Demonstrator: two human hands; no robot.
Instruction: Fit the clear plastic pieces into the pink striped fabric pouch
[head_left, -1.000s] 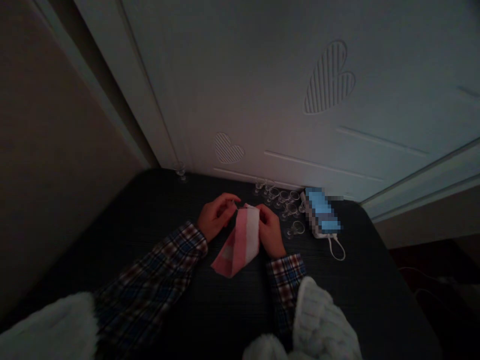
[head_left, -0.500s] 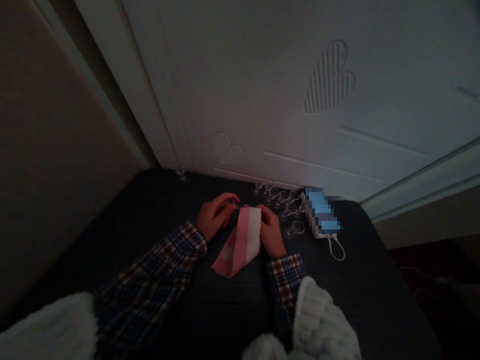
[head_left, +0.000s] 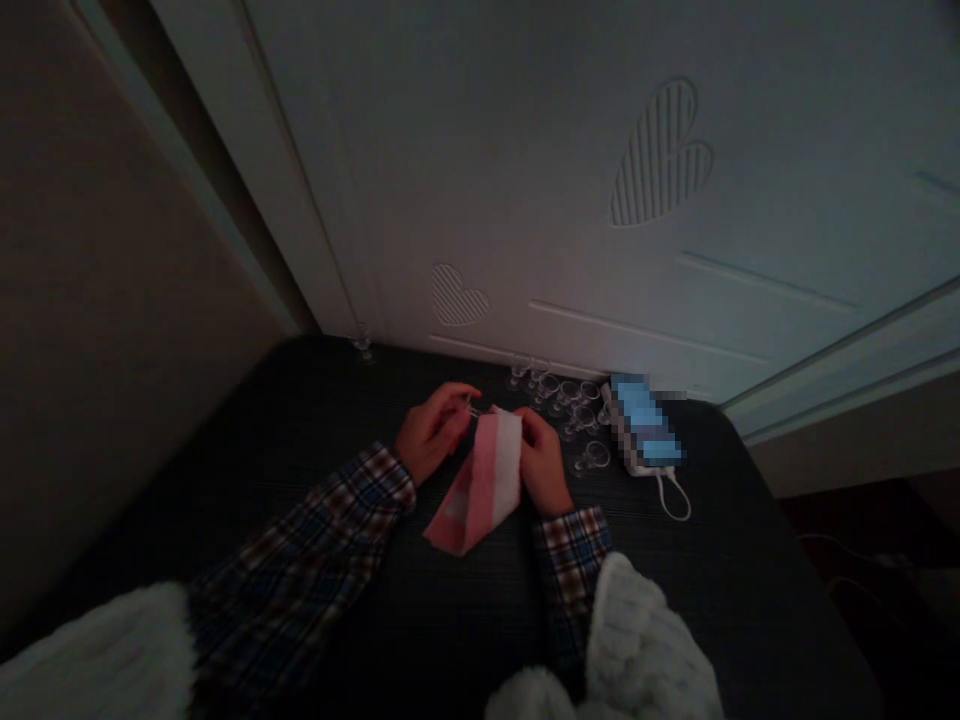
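Observation:
My left hand point(head_left: 433, 430) is closed in a pinch around a small clear piece point(head_left: 472, 411), whose exact kind is too dim and small to make out. It is right beside the upper edge of a pink and white striped cloth point(head_left: 495, 465). Gripped at its upper right side by my right hand point(head_left: 546, 465), the cloth is folded over, and its lower end hangs toward the tabletop. The right fingers are partly hidden behind the fabric. To the right of that hand are several small clear ringed pieces point(head_left: 598, 456) with round bases.
A lit phone point(head_left: 645, 420), blurred out, lies with a white cord loop point(head_left: 676, 500) at the right of the dark tabletop point(head_left: 435, 620). One more clear piece point(head_left: 363, 345) stands at the far left. A white panel with carved hearts point(head_left: 540, 230) rises behind.
My left fingers have shifted slightly on the clear piece, bringing it closer to the cloth's top edge. My right hand and the cloth have hardly moved.

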